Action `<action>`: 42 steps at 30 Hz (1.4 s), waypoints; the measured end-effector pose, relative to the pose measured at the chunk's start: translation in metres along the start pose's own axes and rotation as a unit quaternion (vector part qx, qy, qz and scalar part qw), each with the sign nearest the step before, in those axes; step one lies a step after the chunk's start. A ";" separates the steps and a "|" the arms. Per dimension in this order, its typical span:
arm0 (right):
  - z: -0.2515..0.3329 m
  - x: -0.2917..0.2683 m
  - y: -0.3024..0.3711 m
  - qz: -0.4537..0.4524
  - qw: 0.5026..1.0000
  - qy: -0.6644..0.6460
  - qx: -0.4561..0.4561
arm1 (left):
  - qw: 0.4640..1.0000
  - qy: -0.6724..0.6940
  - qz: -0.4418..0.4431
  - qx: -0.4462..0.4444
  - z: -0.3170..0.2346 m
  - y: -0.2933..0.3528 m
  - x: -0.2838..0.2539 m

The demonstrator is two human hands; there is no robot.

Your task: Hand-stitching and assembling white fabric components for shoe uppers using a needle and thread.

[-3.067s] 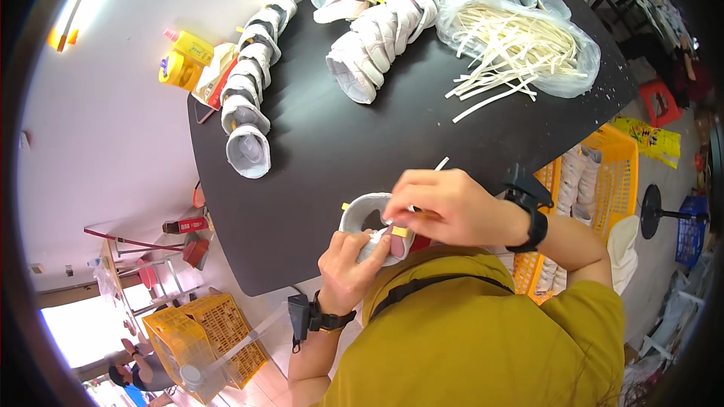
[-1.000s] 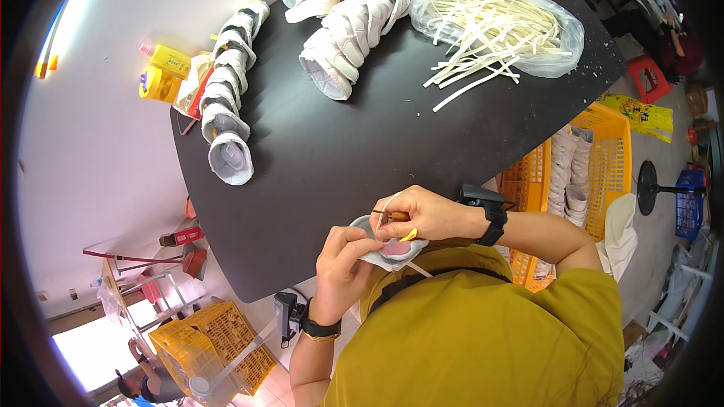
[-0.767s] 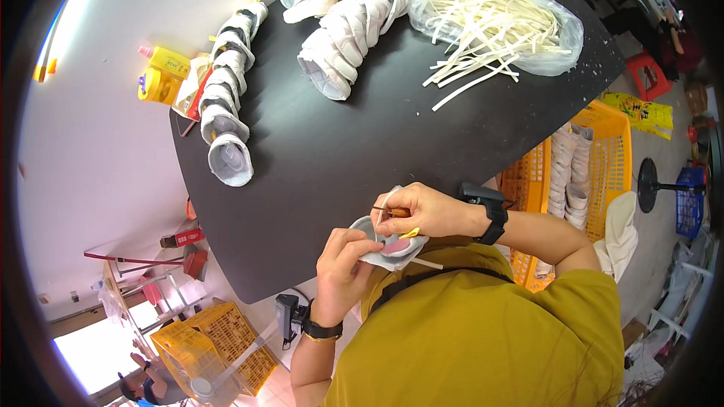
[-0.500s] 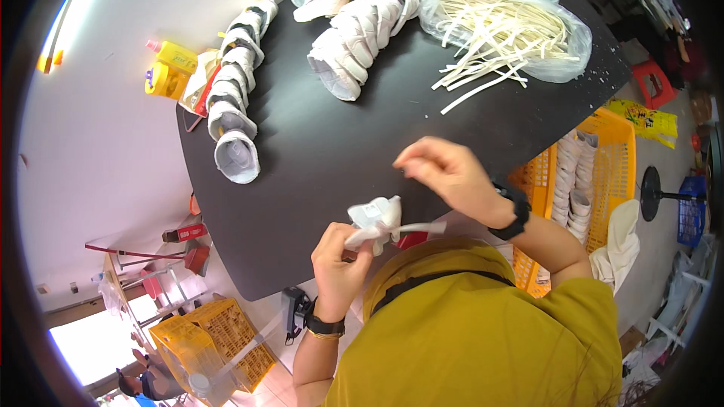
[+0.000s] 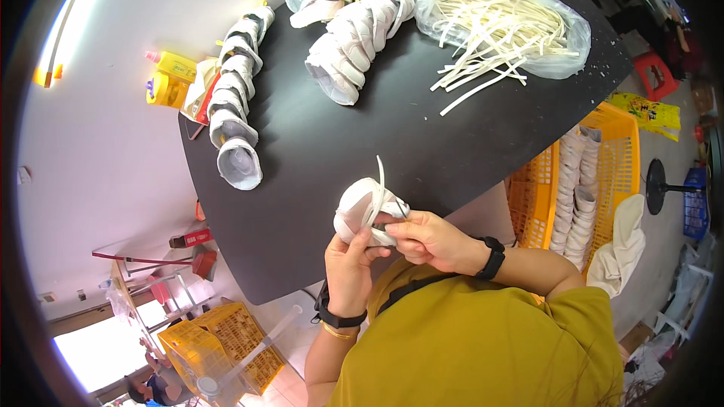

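Note:
My left hand [image 5: 349,266] grips a pale grey shoe upper [image 5: 356,207] from below, just over the near edge of the black table [image 5: 317,136]. My right hand [image 5: 428,238] pinches a thin white strap [image 5: 379,181] that runs across the upper and sticks up past it. Both hands touch the upper. A clear bag of white straps [image 5: 504,24] lies at the far right of the table. Two rows of nested grey uppers, one at the left [image 5: 235,124] and one in the middle [image 5: 354,38], lie farther away.
Yellow bottles [image 5: 170,79] stand at the table's far left edge. An orange crate [image 5: 581,181] with stacked uppers stands to my right, with a white cloth [image 5: 622,245] hanging over it. Another yellow crate [image 5: 219,339] is on the floor at lower left. A red stool [image 5: 656,75] is at right.
The shoe upper was turned over in my left hand. My right hand lifted away from it, then came back and now holds a white strap across it.

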State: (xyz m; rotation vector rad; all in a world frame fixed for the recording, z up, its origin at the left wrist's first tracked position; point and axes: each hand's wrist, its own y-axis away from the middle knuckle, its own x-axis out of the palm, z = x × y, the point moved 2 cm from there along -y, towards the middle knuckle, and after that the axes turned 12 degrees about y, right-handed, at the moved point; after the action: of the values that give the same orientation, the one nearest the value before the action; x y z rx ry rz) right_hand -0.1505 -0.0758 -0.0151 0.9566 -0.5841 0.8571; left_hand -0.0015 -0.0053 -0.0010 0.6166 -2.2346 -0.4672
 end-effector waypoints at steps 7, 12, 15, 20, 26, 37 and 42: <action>-0.002 0.000 0.006 0.036 0.999 -0.020 -0.008 | 0.998 -0.018 -0.012 0.056 0.005 0.006 0.009; 0.016 0.019 0.027 0.044 0.936 0.306 -0.166 | 0.997 0.026 -0.041 0.058 0.007 0.005 0.002; 0.021 0.010 0.027 -0.070 0.882 0.400 -0.241 | 0.996 0.038 -0.054 0.064 0.006 0.003 0.007; 0.004 -0.009 0.010 -0.193 0.832 0.422 -0.303 | 0.997 0.050 -0.042 0.050 0.009 0.004 0.008; 0.012 0.002 0.003 -0.204 0.745 0.541 -0.334 | 0.999 -0.015 -0.016 0.049 0.017 0.014 0.002; 0.019 0.000 0.007 -0.115 0.767 0.559 -0.295 | 0.832 -0.505 0.104 0.204 -0.026 0.001 -0.002; 0.025 -0.003 0.012 -0.116 0.765 0.561 -0.295 | 0.890 -0.425 0.128 0.101 -0.028 -0.006 -0.003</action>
State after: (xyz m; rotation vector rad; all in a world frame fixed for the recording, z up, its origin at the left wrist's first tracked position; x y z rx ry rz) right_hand -0.1636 -0.0950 -0.0006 -0.1616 0.3238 0.7854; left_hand 0.0226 -0.0118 0.0123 0.2052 -3.1806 -0.4127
